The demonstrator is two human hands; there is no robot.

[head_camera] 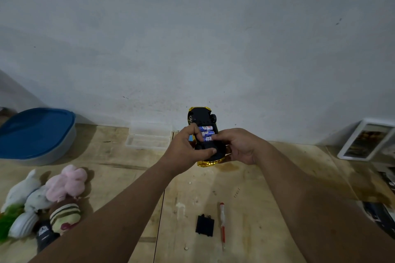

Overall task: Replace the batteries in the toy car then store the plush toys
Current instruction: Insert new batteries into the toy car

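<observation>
A gold toy car (203, 116) is held upside down above the wooden floor, black underside up. Three blue-and-white batteries (207, 133) lie in its open compartment. My left hand (188, 149) grips the car's left side, thumb across the underside. My right hand (239, 145) holds the right side, with a fingertip pressing on the nearest battery. The black battery cover (204, 225) lies on the floor near me, beside a red-handled screwdriver (222, 223). A pile of plush toys (49, 203) lies at the lower left, a pink one (69, 181) on top.
A grey bin with a blue lid (36, 134) stands at the left by the wall. An open clear plastic case (149, 136) sits at the wall's foot. A white-framed picture (367, 140) leans at the right, with papers (382, 213) below it.
</observation>
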